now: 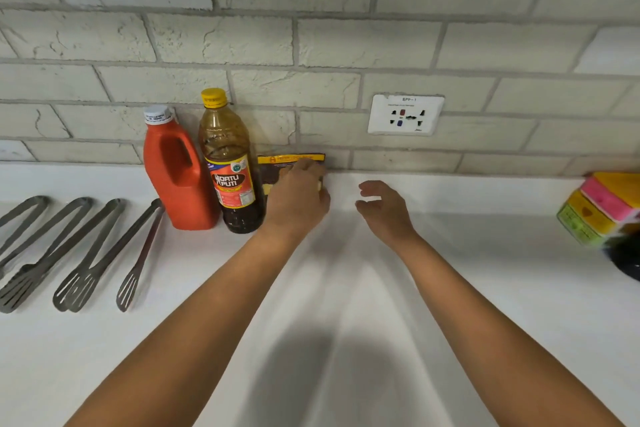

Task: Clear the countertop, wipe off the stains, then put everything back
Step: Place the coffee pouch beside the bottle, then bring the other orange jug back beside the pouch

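Observation:
A dark pouch with a yellow top strip (pixel 289 159) stands against the brick wall at the back of the white countertop (pixel 346 288). My left hand (pixel 298 198) holds it, fingers curled over its front and hiding most of it. Left of the pouch stand a dark soy sauce bottle with a yellow cap (pixel 230 166) and a red jug with a white cap (pixel 175 170). My right hand (pixel 382 206) hovers just right of the pouch with relaxed, slightly curled fingers and holds nothing.
Several metal tongs (pixel 79 253) lie side by side at the left. A stack of coloured sponges (pixel 599 208) sits at the right edge above a dark round object (pixel 627 260). A wall socket (pixel 405 114) is set in the bricks.

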